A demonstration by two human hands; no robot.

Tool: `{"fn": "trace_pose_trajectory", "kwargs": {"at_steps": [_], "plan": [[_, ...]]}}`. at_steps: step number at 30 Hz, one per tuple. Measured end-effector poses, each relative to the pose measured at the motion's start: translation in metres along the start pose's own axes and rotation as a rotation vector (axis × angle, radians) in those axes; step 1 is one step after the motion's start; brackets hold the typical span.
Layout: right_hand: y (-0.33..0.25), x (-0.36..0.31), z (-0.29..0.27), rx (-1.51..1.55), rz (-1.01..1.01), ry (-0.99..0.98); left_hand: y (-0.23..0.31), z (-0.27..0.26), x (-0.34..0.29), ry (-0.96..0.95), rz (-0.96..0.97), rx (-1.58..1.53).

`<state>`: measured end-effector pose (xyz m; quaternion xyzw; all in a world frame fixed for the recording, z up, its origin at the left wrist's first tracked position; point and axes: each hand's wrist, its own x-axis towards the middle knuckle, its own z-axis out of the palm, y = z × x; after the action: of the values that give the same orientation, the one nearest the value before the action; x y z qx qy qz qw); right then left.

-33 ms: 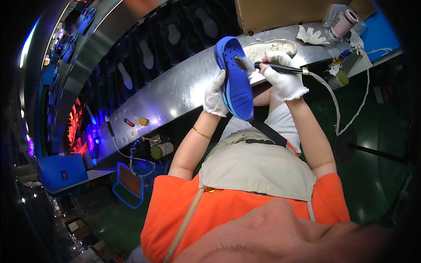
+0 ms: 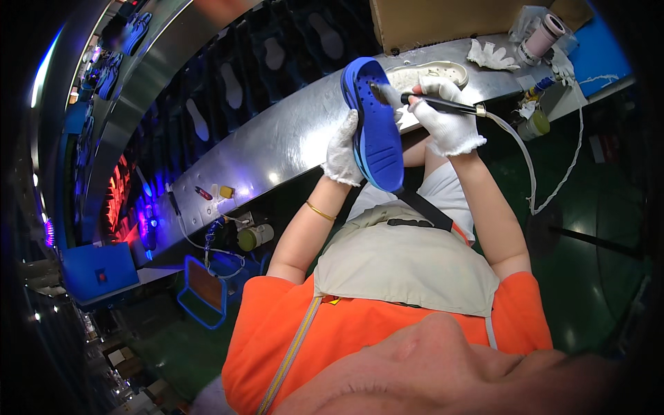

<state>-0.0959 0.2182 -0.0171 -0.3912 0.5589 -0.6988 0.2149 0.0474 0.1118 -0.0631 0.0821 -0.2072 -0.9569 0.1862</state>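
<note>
Brushing is seemingly begun but unfinished, as the blue shoe is held by the left hand and the brush is gripped by the right hand.

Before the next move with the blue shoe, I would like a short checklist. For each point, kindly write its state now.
1. Left hand holds the blue shoe at its side: ok.
2. Right hand grips the brush's black handle: ok.
3. Bristles touch the shoe: cannot tell; they appear over its holed front part.
4. White tube hangs aside from the shoe: ok, it loops down on the right.
5. Bench free of other items: not ok; a white shoe and a loose glove lie there.
</note>
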Motion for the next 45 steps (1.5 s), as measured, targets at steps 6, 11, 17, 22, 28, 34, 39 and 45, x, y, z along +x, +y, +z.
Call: {"fn": "trace_pose_trajectory", "kwargs": {"at_steps": [6, 11, 17, 22, 28, 34, 39, 45], "plan": [[-0.016, -0.017, 0.020, -0.081, -0.073, -0.157, -0.016, 0.005, 0.011, 0.033, 0.031, -0.065], [-0.019, -0.017, 0.015, 0.104, 0.003, -0.080, -0.009, -0.013, 0.018, 0.108, 0.077, -0.049], [-0.012, -0.032, 0.023, -0.159, -0.145, -0.268, 0.000, 0.013, 0.016, 0.134, 0.144, 0.007], [-0.010, -0.032, 0.024, -0.198, -0.080, -0.191, 0.008, 0.002, 0.017, 0.091, 0.146, 0.015], [-0.017, -0.035, 0.023, -0.076, 0.048, -0.283, 0.016, 0.012, 0.017, 0.124, 0.183, -0.022], [-0.014, -0.015, 0.009, 0.026, 0.165, -0.165, 0.005, 0.026, -0.001, 0.044, 0.212, -0.193], [-0.015, -0.027, 0.017, 0.011, 0.051, -0.210, 0.001, 0.003, 0.007, -0.063, 0.187, -0.152], [-0.027, -0.037, 0.024, 0.190, 0.350, -0.176, 0.011, 0.005, 0.009, -0.076, 0.195, -0.127]]}}
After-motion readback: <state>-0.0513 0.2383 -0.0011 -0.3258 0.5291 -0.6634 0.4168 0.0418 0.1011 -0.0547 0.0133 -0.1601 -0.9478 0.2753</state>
